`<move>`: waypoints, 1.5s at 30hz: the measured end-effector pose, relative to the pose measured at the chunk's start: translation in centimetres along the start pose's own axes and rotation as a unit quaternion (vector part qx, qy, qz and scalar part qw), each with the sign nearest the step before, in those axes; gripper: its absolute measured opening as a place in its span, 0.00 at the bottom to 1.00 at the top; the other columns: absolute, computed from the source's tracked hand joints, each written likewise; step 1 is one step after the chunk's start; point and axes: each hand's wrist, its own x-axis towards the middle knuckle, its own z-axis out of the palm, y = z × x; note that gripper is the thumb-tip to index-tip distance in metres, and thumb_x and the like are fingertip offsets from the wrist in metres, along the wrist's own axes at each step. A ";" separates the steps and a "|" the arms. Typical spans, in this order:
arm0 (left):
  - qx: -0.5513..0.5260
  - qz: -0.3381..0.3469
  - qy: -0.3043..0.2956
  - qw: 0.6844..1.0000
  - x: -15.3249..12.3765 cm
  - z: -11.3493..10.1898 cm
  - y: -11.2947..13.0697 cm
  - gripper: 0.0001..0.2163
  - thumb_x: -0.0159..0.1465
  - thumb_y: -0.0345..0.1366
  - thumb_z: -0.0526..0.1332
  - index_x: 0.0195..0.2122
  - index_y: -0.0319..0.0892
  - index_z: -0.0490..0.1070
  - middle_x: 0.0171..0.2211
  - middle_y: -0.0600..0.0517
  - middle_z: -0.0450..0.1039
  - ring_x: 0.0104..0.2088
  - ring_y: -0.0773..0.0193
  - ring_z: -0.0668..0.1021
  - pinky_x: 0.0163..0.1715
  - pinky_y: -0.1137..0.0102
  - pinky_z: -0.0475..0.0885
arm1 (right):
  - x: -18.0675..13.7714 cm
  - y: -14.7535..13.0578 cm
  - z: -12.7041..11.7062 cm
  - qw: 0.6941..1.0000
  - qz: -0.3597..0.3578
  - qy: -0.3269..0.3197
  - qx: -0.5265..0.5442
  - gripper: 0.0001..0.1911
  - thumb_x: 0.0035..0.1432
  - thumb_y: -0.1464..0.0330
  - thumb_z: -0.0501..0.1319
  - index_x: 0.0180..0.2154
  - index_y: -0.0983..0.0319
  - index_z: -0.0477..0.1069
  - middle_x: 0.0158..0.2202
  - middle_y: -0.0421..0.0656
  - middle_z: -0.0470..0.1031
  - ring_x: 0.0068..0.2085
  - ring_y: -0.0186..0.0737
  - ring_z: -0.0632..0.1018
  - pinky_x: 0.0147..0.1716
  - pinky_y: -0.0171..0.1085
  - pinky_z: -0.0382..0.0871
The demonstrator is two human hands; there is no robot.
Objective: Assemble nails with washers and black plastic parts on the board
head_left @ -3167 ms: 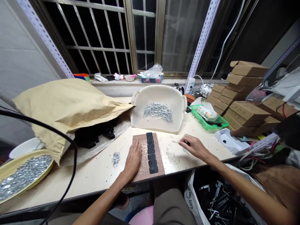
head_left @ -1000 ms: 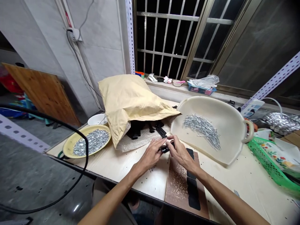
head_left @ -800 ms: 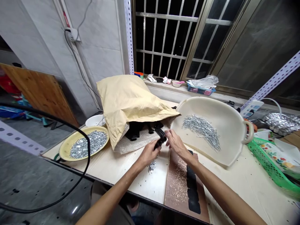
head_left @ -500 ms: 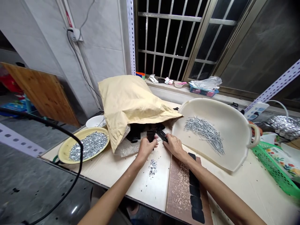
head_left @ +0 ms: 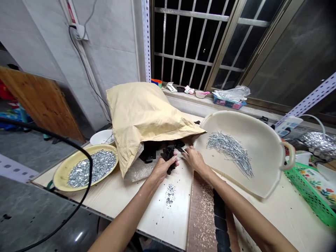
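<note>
A large tan paper bag (head_left: 147, 112), lined with bubble wrap (head_left: 141, 170), lies with its mouth toward me. Black plastic pieces (head_left: 149, 154) show inside the opening. My left hand (head_left: 161, 168) is closed around several black plastic pieces (head_left: 169, 155) just in front of the mouth. At the right edge of the opening, my right hand (head_left: 195, 159) has its fingertips closed on another black plastic piece (head_left: 180, 148), partly hidden by the bag. Below my hands, small metal washers (head_left: 170, 195) lie in a little pile on the table (head_left: 154, 218).
On the left stands a yellow tray (head_left: 59, 183) of small metal parts, with a white bowl (head_left: 98, 137) behind. At right are a cream basin (head_left: 259, 140) holding metal pins and a green basket (head_left: 309, 199). A brown board (head_left: 202, 217) with black pads lies under my right forearm.
The black pieces in my left hand have fanned out and tilted. My right hand has shifted slightly toward the bag's mouth. The view has moved a little.
</note>
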 end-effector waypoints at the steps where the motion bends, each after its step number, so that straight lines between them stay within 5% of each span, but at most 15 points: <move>1: -0.037 -0.022 0.001 0.999 0.0 -0.1 0.0 0.20 0.48 0.39 0.70 0.40 0.37 0.70 0.26 0.51 0.73 0.25 0.67 0.76 0.30 0.71 0.70 | 0.3 0.1 0.6 1.000 0.008 0.003 -0.012 0.06 0.55 0.68 0.58 0.32 0.65 0.69 0.39 0.50 0.72 0.37 0.42 0.74 0.36 0.36 0.64; 4: -0.087 -0.061 0.009 0.994 0.2 -0.5 -0.1 0.21 0.47 0.36 0.71 0.41 0.37 0.70 0.29 0.49 0.74 0.26 0.66 0.77 0.30 0.71 0.70 | 0.1 0.5 1.4 1.000 0.019 -0.001 -0.012 0.04 0.53 0.71 0.58 0.29 0.66 0.70 0.36 0.50 0.73 0.34 0.40 0.74 0.33 0.35 0.63; 9: -0.112 -0.056 0.054 0.991 0.6 -0.4 -0.7 0.20 0.48 0.35 0.70 0.41 0.37 0.71 0.30 0.48 0.75 0.27 0.66 0.77 0.29 0.72 0.70 | -2.6 -0.2 0.4 0.998 0.009 -0.018 0.067 0.13 0.58 0.62 0.53 0.31 0.64 0.69 0.24 0.41 0.71 0.25 0.36 0.71 0.24 0.32 0.61; 15: -0.138 -0.029 0.072 0.987 0.5 0.5 -0.5 0.18 0.46 0.42 0.71 0.34 0.36 0.73 0.29 0.49 0.75 0.29 0.65 0.76 0.30 0.71 0.71 | -5.0 -3.3 1.4 0.981 -0.134 0.054 0.132 0.10 0.58 0.66 0.53 0.38 0.62 0.69 0.33 0.44 0.72 0.33 0.38 0.72 0.32 0.35 0.66; 18: -0.109 0.033 0.112 0.987 0.8 -0.1 -0.4 0.18 0.44 0.39 0.72 0.34 0.37 0.74 0.31 0.50 0.76 0.33 0.65 0.76 0.36 0.71 0.70 | -3.5 -3.2 1.3 0.972 -0.195 -0.028 0.129 0.10 0.60 0.66 0.52 0.36 0.61 0.70 0.31 0.42 0.72 0.32 0.36 0.73 0.32 0.34 0.66; 20: -0.079 0.059 0.147 0.984 1.0 -0.6 -0.5 0.17 0.42 0.36 0.72 0.33 0.38 0.74 0.30 0.51 0.76 0.32 0.65 0.76 0.36 0.70 0.70 | -1.4 -2.6 0.7 0.979 -0.178 -0.049 0.090 0.14 0.62 0.63 0.50 0.33 0.60 0.71 0.28 0.40 0.72 0.30 0.34 0.73 0.31 0.32 0.65; 23: -0.046 0.077 0.175 0.980 1.2 -0.9 -0.7 0.15 0.42 0.35 0.71 0.30 0.38 0.74 0.28 0.52 0.75 0.30 0.65 0.76 0.35 0.70 0.70 | 2.4 -1.3 0.3 0.995 -0.096 0.033 -0.015 0.12 0.62 0.64 0.51 0.34 0.61 0.71 0.33 0.43 0.73 0.35 0.36 0.73 0.35 0.33 0.64; 32: 0.156 0.129 0.107 0.973 0.8 -0.6 -1.1 0.12 0.49 0.37 0.67 0.33 0.37 0.75 0.31 0.48 0.77 0.31 0.59 0.77 0.31 0.70 0.71 | 6.1 0.5 3.0 0.993 -0.029 0.080 -0.078 0.10 0.55 0.71 0.55 0.39 0.66 0.70 0.38 0.49 0.71 0.40 0.43 0.71 0.40 0.37 0.63; 39: 0.331 0.257 0.104 0.902 -0.3 -0.6 0.1 0.15 0.51 0.27 0.60 0.41 0.39 0.72 0.31 0.53 0.76 0.30 0.63 0.76 0.32 0.72 0.68 | 0.9 0.0 -2.3 0.981 -0.131 0.138 0.027 0.17 0.56 0.67 0.54 0.46 0.63 0.70 0.39 0.46 0.71 0.35 0.38 0.72 0.36 0.38 0.67; 45: 0.322 0.257 0.008 0.911 -0.5 0.8 -0.9 0.15 0.49 0.25 0.60 0.40 0.38 0.71 0.29 0.54 0.74 0.27 0.65 0.74 0.28 0.73 0.67 | -5.1 -2.9 -5.6 0.962 -0.179 0.163 0.126 0.13 0.57 0.67 0.56 0.44 0.61 0.70 0.38 0.44 0.73 0.35 0.36 0.73 0.35 0.36 0.69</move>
